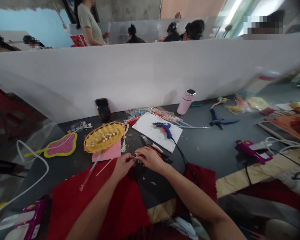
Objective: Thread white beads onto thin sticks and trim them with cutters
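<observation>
Close together over the table's front part, my left hand (125,163) and my right hand (149,158) both have their fingertips pinched. Small cream beads (139,162) show between and just under the fingers; whether they are strung is too small to tell. Up and to the left, a yellow woven basket (107,128) holds several similar pale beads. A pink paper sheet (116,151) lies partly beneath it. Beside my left hand are a thin pale stick (106,165) and a clear stick (91,171). Pliers and other tools (161,151) lie just beyond my right hand.
A blue glue gun (165,128) rests on white paper (146,123), its cord trailing past my right arm. Behind stand a pink bottle (186,101) and a phone (103,110). Red cloth (72,193) covers the front left. A purple power strip (255,151) sits right.
</observation>
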Available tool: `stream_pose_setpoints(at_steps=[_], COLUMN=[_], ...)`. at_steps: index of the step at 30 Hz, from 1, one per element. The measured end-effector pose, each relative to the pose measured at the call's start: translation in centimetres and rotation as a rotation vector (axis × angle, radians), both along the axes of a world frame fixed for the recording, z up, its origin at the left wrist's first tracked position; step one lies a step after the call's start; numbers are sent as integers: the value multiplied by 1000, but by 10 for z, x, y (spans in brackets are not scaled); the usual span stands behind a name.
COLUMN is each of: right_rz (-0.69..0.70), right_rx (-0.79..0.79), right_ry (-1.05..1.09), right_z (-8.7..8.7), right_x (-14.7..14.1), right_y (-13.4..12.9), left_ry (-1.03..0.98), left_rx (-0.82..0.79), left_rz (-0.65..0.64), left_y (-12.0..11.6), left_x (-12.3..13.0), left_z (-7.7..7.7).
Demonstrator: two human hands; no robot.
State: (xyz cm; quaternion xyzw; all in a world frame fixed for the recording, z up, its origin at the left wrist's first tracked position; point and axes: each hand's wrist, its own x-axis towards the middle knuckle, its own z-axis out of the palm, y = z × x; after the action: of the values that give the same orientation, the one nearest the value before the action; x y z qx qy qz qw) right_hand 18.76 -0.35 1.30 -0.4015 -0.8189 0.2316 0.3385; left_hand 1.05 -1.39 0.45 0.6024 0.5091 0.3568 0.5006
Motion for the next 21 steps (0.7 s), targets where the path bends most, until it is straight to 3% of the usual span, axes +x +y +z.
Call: stream_pose_setpoints(at_steps=[8,16,21], right_rz=[-90,-94,-176], right_rx=[-3,10,56], right_ry=[-108,-182,-188], right_z=[2,-4,0], right_x=[12,10,35], right_y=[-3,-6,-3], left_ry=[-30,-70,-90], left_rx=[-30,-106,-130], left_rz=[25,68,60], left_y=[-1,-1,-1], left_x=[0,-2,-3], left_z=[2,7,8])
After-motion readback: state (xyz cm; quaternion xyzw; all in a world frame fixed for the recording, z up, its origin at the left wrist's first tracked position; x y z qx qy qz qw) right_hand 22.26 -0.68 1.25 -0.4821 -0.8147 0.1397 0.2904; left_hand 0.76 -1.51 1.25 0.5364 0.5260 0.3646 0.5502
